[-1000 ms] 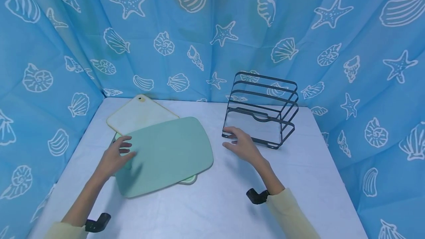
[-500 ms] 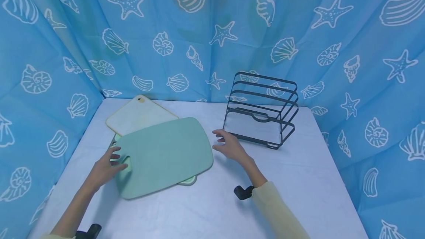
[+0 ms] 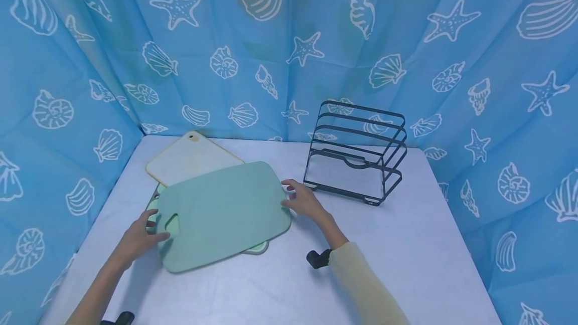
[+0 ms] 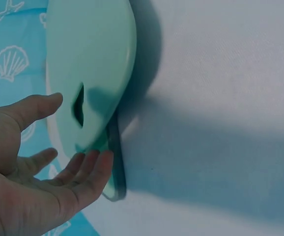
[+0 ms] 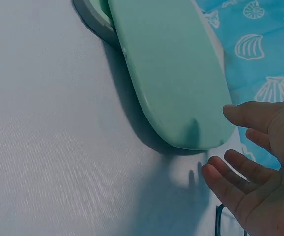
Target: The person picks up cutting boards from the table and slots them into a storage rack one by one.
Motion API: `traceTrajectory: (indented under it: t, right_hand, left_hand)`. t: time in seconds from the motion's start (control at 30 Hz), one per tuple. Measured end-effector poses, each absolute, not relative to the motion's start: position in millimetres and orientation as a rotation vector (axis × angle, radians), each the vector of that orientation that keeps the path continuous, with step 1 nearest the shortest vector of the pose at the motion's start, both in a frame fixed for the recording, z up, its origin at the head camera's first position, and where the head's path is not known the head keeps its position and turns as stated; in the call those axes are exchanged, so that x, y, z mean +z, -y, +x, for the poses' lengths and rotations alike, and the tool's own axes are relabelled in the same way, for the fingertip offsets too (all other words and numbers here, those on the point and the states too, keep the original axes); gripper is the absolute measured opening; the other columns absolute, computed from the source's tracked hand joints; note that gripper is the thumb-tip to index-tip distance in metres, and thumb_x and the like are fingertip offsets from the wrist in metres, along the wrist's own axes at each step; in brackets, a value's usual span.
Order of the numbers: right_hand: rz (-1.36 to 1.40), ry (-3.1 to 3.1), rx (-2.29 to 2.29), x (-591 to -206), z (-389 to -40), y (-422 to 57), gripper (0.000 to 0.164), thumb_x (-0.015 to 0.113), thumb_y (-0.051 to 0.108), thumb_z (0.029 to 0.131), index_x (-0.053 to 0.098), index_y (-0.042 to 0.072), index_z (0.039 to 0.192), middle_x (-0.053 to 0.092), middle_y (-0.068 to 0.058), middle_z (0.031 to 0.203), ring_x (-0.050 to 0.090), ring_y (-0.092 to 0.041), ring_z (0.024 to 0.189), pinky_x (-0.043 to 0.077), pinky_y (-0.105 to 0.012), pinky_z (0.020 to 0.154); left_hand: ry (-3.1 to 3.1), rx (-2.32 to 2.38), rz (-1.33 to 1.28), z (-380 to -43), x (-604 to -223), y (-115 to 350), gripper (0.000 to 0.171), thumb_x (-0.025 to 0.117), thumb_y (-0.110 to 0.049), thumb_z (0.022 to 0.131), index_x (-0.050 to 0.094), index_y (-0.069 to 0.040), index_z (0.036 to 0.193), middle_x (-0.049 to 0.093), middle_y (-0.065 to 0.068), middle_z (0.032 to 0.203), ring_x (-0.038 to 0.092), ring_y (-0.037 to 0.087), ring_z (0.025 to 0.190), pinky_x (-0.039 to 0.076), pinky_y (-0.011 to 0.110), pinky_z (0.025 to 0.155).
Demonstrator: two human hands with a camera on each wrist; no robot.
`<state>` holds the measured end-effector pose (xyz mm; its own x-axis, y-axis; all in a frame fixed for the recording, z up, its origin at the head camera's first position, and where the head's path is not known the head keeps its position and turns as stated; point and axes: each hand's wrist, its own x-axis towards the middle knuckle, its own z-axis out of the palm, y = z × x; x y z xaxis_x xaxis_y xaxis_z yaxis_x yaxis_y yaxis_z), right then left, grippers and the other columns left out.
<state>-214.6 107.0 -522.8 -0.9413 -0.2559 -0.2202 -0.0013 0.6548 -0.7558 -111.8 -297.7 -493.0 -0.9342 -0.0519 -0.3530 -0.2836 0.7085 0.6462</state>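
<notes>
A sage-green cutting board (image 3: 226,209) with a slot handle at its left end lies on top of other boards. My left hand (image 3: 141,232) is at its left end, thumb above the slot and fingers spread around the edge. In the left wrist view the fingertips (image 4: 102,162) appear beside the board's end, not gripping it. At the opposite end, my right hand (image 3: 303,199) holds its thumb and fingers apart around the right edge; contact cannot be told. Beneath lie a white board (image 3: 191,157) with a yellowish rim and a light-green board (image 3: 257,249) with a grey edge, both mostly hidden.
Right of the boards, a black wire rack (image 3: 354,162) with several upright dividers stands near the back of the white-covered table (image 3: 289,285). A blue curtain (image 3: 289,54) with shell and starfish prints surrounds the table's back and sides.
Both hands have come down toward the green board's ends. The right hand has moved left, away from the rack, and the left hand has shifted left and nearer. The boards stay put.
</notes>
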Motion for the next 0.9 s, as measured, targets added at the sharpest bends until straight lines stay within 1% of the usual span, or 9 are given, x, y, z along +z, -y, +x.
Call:
traceTrajectory:
  t: [0.23,0.4,0.53,0.7,0.9]
  right_hand:
    - [-0.22,-2.555,-1.141,-529,-218,-101,0.058,0.071,0.018,0.093,0.048,0.015,0.146,0.057,-0.014,0.135,0.057,-0.03,0.119,0.051,-0.042,0.094]
    - [-0.204,-2.552,-1.132,-530,-219,-97,0.063,0.072,0.018,0.093,0.044,0.015,0.149,0.059,-0.014,0.131,0.058,-0.028,0.115,0.051,-0.042,0.093]
    - [-0.163,-2.536,-1.14,-533,-222,-95,0.066,0.071,0.019,0.093,0.041,0.016,0.152,0.059,-0.013,0.13,0.058,-0.029,0.115,0.051,-0.042,0.094]
    - [-0.163,-2.538,-1.142,-538,-225,-93,0.069,0.072,0.02,0.093,0.039,0.012,0.153,0.059,-0.014,0.128,0.058,-0.028,0.114,0.05,-0.042,0.095]
    - [-0.178,-2.563,-1.115,-542,-227,-92,0.072,0.072,0.019,0.091,0.038,0.007,0.153,0.058,-0.013,0.122,0.056,-0.025,0.107,0.049,-0.041,0.093]
  left_hand:
    - [-2.591,1.054,-0.304,-110,-501,300,0.085,0.067,-0.019,0.092,0.013,0.015,0.15,0.032,0.045,0.136,0.038,0.06,0.124,0.045,0.062,0.094]
    - [-2.587,1.061,-0.317,-109,-504,300,0.086,0.067,-0.017,0.092,0.012,0.015,0.15,0.036,0.045,0.133,0.046,0.058,0.118,0.05,0.056,0.089]
    - [-2.567,1.079,-0.336,-109,-505,300,0.089,0.067,-0.016,0.091,0.009,0.015,0.15,0.036,0.044,0.131,0.05,0.056,0.114,0.053,0.051,0.086]
    - [-2.546,1.075,-0.367,-111,-505,298,0.09,0.067,-0.014,0.091,0.006,0.016,0.151,0.035,0.044,0.131,0.051,0.055,0.114,0.053,0.05,0.087]
    - [-2.528,1.074,-0.398,-113,-504,295,0.09,0.068,-0.01,0.09,0.006,0.016,0.151,0.034,0.044,0.133,0.048,0.056,0.117,0.053,0.051,0.088]
